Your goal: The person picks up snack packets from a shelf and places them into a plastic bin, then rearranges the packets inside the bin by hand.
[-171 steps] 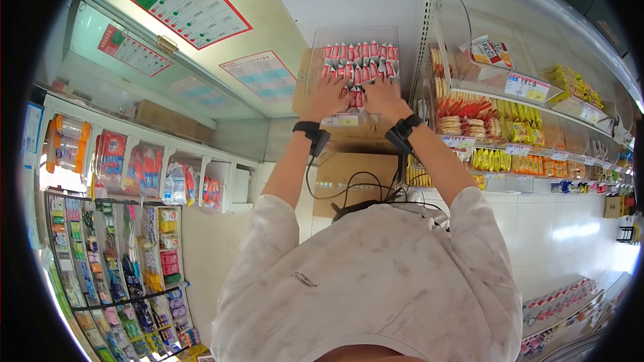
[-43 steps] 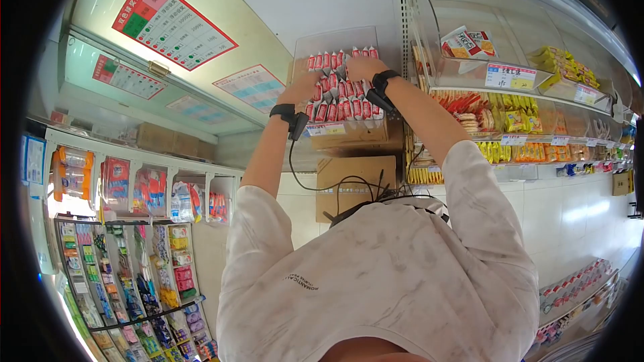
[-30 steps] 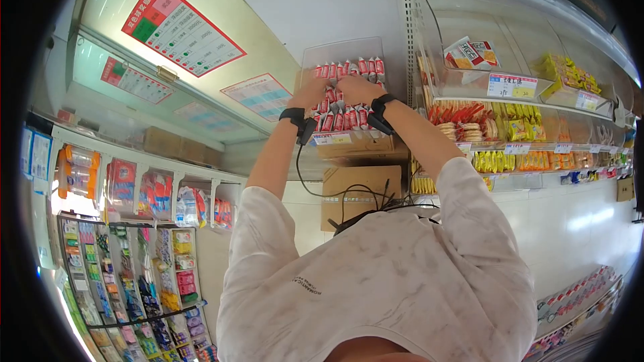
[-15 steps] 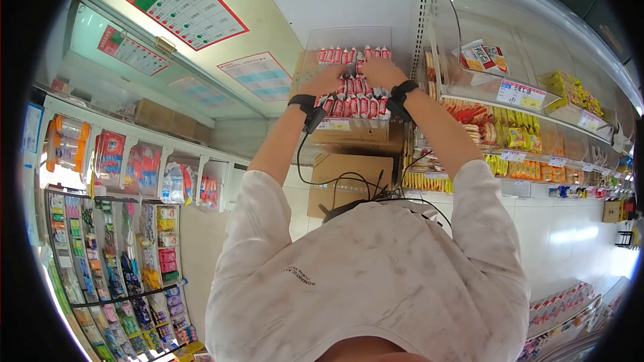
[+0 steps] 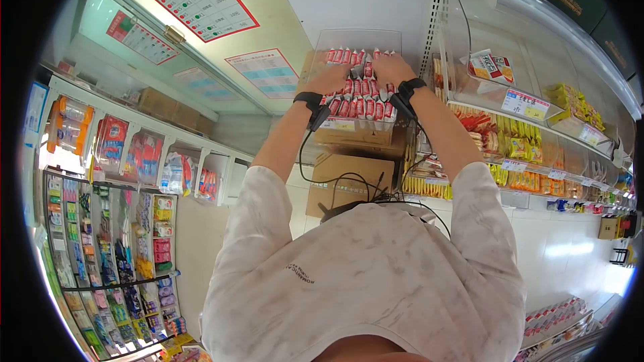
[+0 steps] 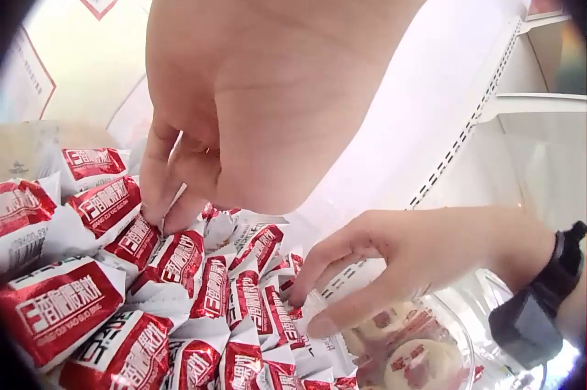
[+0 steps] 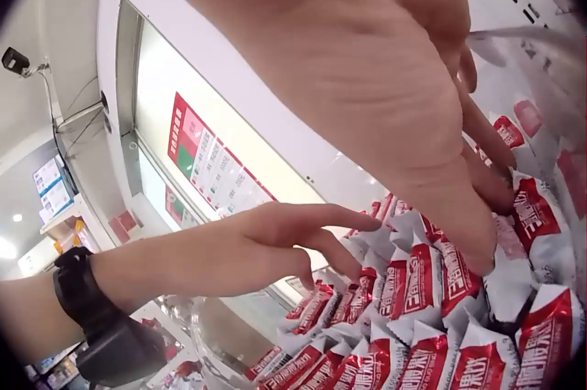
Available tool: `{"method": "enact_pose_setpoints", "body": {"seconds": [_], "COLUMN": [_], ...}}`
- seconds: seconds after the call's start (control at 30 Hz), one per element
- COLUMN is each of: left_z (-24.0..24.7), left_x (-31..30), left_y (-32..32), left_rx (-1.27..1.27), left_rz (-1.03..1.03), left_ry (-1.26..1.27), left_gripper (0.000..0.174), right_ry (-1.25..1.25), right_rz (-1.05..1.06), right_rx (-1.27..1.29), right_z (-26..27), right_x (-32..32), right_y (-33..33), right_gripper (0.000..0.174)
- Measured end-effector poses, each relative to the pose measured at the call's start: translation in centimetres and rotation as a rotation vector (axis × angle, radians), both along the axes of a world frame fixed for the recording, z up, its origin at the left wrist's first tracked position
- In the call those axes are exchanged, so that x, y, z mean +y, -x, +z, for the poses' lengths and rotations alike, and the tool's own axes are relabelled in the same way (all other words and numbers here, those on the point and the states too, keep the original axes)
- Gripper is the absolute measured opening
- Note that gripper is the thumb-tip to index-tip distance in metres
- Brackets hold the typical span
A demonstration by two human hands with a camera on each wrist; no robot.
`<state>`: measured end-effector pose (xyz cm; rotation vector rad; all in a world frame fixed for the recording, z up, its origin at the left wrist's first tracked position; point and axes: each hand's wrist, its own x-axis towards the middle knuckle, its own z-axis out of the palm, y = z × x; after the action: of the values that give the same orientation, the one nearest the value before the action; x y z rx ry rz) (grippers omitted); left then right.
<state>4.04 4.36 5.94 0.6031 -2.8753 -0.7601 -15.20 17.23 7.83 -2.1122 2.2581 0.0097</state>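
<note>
Rows of red-and-white wrapped snack packets [image 5: 362, 106] stand in a clear plastic bin [image 5: 376, 37] with a price label on its front. My left hand [image 5: 329, 80] reaches in from the left side. In the left wrist view, its fingertips [image 6: 183, 216] point down onto packets in the middle rows; the right wrist view shows those fingers loosely spread. My right hand [image 5: 394, 70] is at the right rear of the bin. Its thumb and fingers pinch a packet [image 7: 509, 266] there, seen close up in the right wrist view, with more packets packed tightly around it.
A brown carton [image 5: 355, 135] lies beneath the bin and another carton [image 5: 349, 171] sits lower. Shelves of yellow snack packs [image 5: 520, 131] stand to the right. A glass cabinet with a red-bordered poster [image 5: 198, 0] is on the left. Black cables [image 5: 362, 184] hang near my body.
Earlier both hands lay over the packets toward the bin's front; now they are farther back and the front rows show. In the last half second the hands moved only slightly.
</note>
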Motion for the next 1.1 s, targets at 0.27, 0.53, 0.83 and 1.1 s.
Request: {"method": "enact_pose_setpoints", "body": {"seconds": [0.27, 0.53, 0.83, 1.1], "left_z": [-3.5, -7.2, -7.4, -7.6], "left_x": [0.4, 2.8, 4.1, 4.4], "left_y": [-1.1, -3.1, -3.8, -4.1], "left_rx": [0.183, 0.324, 0.277, 0.231], "left_rz": [0.052, 0.148, 0.212, 0.262], "left_ry": [0.252, 0.557, 0.527, 0.505], "left_gripper": [0.039, 0.029, 0.032, 0.034], "right_ry": [0.022, 0.190, -0.062, -0.134], "right_rz": [-0.088, -0.162, 0.005, -0.071], "right_rx": [0.073, 0.089, 0.154, -0.173], "right_z": [-2.3, -2.7, -1.4, -1.3], "right_x": [-1.4, -2.4, -0.2, -2.3], "right_y": [0.1, 0.1, 0.0, 2.1], "right_gripper": [0.022, 0.016, 0.021, 0.025]}}
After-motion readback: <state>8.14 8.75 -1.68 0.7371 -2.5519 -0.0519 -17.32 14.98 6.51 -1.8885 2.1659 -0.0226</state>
